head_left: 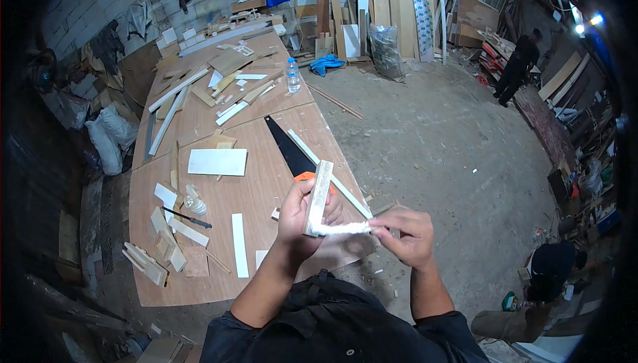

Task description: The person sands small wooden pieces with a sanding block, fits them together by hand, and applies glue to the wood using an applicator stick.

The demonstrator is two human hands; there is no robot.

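Observation:
My left hand [297, 213] grips a short pale wooden bar [319, 197], held at a slant over the bench. At the bar's lower end a white, rough-surfaced piece [342, 229] runs off to the right; whether it is coated or wrapped is unclear. My right hand [402, 233] has its thumb and fingers closed on that piece's far end. Beyond my hands a black handsaw [286, 147] with an orange handle [304, 177] lies on the bench, partly hidden behind the bar, beside a long white strip [308, 149].
The plywood bench [259, 193] holds several offcuts, a white board [217, 161], a bottle [292, 74] and a thin dark tool [186, 217]. Boards [380, 4] lean against the back wall. Two other people [518, 64], [555, 266] are at the right, across the concrete floor.

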